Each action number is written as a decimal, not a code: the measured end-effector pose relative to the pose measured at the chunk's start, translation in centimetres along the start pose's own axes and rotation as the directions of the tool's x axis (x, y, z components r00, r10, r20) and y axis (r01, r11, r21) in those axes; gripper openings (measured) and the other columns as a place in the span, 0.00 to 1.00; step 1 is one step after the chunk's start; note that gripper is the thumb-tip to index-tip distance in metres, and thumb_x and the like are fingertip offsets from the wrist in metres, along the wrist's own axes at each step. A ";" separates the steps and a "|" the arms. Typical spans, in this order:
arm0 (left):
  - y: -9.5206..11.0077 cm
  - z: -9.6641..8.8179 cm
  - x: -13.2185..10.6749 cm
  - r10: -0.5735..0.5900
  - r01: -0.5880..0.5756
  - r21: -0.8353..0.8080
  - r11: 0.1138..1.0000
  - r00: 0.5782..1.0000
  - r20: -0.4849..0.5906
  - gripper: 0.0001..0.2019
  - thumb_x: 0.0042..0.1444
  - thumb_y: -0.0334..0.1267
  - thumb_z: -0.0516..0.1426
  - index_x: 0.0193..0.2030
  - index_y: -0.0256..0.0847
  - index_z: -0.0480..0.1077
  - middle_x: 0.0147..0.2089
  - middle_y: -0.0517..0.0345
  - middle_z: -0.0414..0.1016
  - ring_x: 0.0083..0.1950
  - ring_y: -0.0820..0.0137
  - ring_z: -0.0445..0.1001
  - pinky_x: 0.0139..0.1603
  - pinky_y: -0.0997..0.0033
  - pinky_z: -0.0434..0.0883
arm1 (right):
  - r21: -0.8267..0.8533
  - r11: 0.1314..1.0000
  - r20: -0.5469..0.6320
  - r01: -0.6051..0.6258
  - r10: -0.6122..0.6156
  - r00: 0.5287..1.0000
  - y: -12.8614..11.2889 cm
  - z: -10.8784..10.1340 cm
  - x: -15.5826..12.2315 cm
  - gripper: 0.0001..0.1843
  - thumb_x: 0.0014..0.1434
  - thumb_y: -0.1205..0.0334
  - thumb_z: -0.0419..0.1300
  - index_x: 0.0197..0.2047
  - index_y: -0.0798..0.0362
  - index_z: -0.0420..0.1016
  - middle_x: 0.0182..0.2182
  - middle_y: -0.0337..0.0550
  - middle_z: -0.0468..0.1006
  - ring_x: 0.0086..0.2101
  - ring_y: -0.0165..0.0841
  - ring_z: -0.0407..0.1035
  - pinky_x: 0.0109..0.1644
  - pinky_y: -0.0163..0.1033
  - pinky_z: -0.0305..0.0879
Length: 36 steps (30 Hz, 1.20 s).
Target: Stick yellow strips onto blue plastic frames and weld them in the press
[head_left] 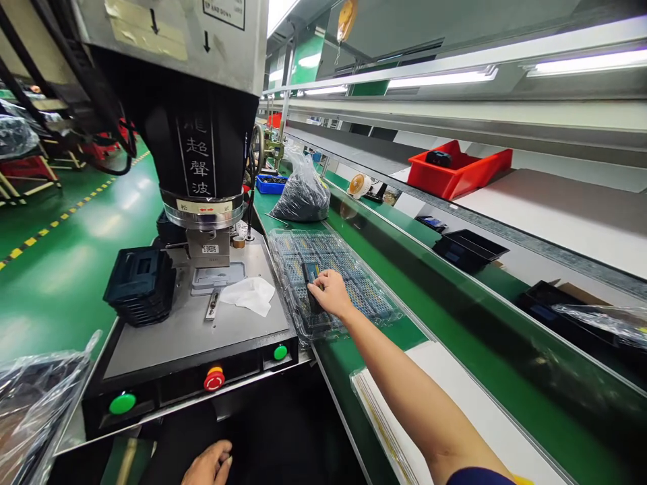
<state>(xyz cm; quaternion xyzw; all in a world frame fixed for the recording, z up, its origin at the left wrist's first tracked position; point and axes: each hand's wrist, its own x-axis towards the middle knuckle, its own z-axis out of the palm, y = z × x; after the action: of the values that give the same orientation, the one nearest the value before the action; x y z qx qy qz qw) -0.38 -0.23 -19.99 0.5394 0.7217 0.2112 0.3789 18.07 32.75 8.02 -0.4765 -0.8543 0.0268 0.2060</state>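
My right hand (331, 294) is closed on a dark rectangular plastic part (311, 271) with a small screen-like panel, its thumb and fingers pinching the lower end. Beneath it lies a clear plastic tray (364, 273) with several compartments holding similar dark parts with a honeycomb look. Low in the view, my left hand (208, 465) rests near the machine's front edge, fingers loosely bent and a little apart, with nothing visible in them. Left of the tray stands a press machine whose metal head (208, 248) is above a grey fixture (218, 277).
Stacked black plastic housings (139, 286) and a white cloth (249, 295) lie on the machine base. Its front carries green buttons (122, 404) and a red stop button (214, 378). Beyond the tray are a filled plastic bag (302, 192) and a red bin (457, 168) on a shelf.
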 end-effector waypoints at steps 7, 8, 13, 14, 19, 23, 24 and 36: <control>11.1 -7.0 -2.3 0.022 -0.093 -0.341 0.935 0.978 -0.207 0.23 0.56 0.51 0.51 0.55 0.43 0.61 0.50 0.49 0.73 0.47 0.66 0.72 0.51 0.61 0.69 | 0.529 0.841 0.024 0.115 -0.150 0.988 -6.0 -2.0 -7.1 0.11 0.52 0.54 0.63 0.28 0.53 0.74 0.30 0.41 0.67 0.36 0.33 0.62 0.43 0.40 0.57; 12.9 -8.2 -2.8 0.024 -0.134 -0.382 0.914 0.960 -0.278 0.26 0.55 0.50 0.52 0.59 0.43 0.56 0.54 0.47 0.70 0.49 0.65 0.71 0.52 0.59 0.69 | 0.634 0.773 0.145 0.022 -0.147 0.979 -7.1 -1.3 -8.7 0.13 0.52 0.52 0.63 0.26 0.54 0.73 0.28 0.39 0.67 0.33 0.32 0.62 0.40 0.38 0.57; 17.3 -11.8 -3.7 0.124 -0.267 -0.460 0.847 0.940 -0.317 0.48 0.47 0.41 0.62 0.68 0.50 0.34 0.70 0.44 0.44 0.67 0.55 0.54 0.62 0.47 0.60 | 0.733 0.396 0.649 -0.554 -0.161 0.744 -11.7 3.1 -15.5 0.23 0.45 0.44 0.66 0.21 0.56 0.69 0.23 0.36 0.63 0.26 0.27 0.56 0.30 0.34 0.53; 17.3 -11.9 -3.7 0.130 -0.251 -0.464 0.849 0.952 -0.278 0.49 0.47 0.40 0.62 0.68 0.50 0.33 0.70 0.44 0.44 0.67 0.55 0.53 0.63 0.46 0.57 | 0.725 0.368 0.667 -0.581 -0.165 0.727 -12.2 3.7 -16.3 0.23 0.45 0.43 0.65 0.21 0.57 0.70 0.23 0.36 0.64 0.26 0.27 0.56 0.31 0.34 0.53; 15.8 -11.5 -3.8 0.142 -0.216 -0.531 0.820 0.974 -0.177 0.46 0.48 0.41 0.61 0.68 0.48 0.38 0.66 0.46 0.56 0.63 0.58 0.60 0.64 0.51 0.59 | 0.748 0.424 0.631 -0.510 -0.215 0.745 -12.7 5.4 -18.2 0.28 0.55 0.38 0.55 0.21 0.56 0.70 0.26 0.38 0.64 0.28 0.28 0.57 0.32 0.34 0.54; 15.2 -11.1 -3.8 0.099 -0.147 -0.643 0.751 0.989 -0.110 0.40 0.48 0.42 0.62 0.65 0.49 0.45 0.59 0.48 0.64 0.54 0.62 0.70 0.53 0.59 0.69 | 0.743 0.481 0.626 -0.465 -0.257 0.736 -12.4 6.1 -19.0 0.28 0.58 0.41 0.51 0.20 0.56 0.66 0.27 0.38 0.62 0.27 0.27 0.56 0.31 0.34 0.54; 15.1 -11.1 -3.7 0.084 -0.131 -0.670 0.731 0.991 -0.102 0.37 0.49 0.42 0.61 0.63 0.49 0.48 0.57 0.49 0.66 0.51 0.64 0.71 0.51 0.62 0.70 | 0.746 0.494 0.621 -0.447 -0.273 0.735 -12.4 6.1 -19.1 0.26 0.59 0.43 0.51 0.21 0.56 0.66 0.27 0.38 0.62 0.28 0.27 0.57 0.32 0.33 0.54; 14.0 -12.0 -2.9 -0.131 -0.058 -0.527 0.848 0.940 -0.314 0.20 0.60 0.51 0.44 0.45 0.44 0.70 0.49 0.54 0.74 0.46 0.67 0.72 0.50 0.64 0.66 | 0.715 0.598 0.633 -0.361 -0.335 0.698 -13.3 6.6 -19.7 0.15 0.60 0.57 0.53 0.27 0.55 0.72 0.29 0.38 0.66 0.30 0.28 0.61 0.34 0.32 0.56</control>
<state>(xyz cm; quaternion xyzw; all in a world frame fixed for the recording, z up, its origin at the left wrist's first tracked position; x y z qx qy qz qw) -0.59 2.92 -1.59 0.3556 0.7000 0.4835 0.3870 13.99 10.25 -1.24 -0.2878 -0.7519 0.5912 0.0474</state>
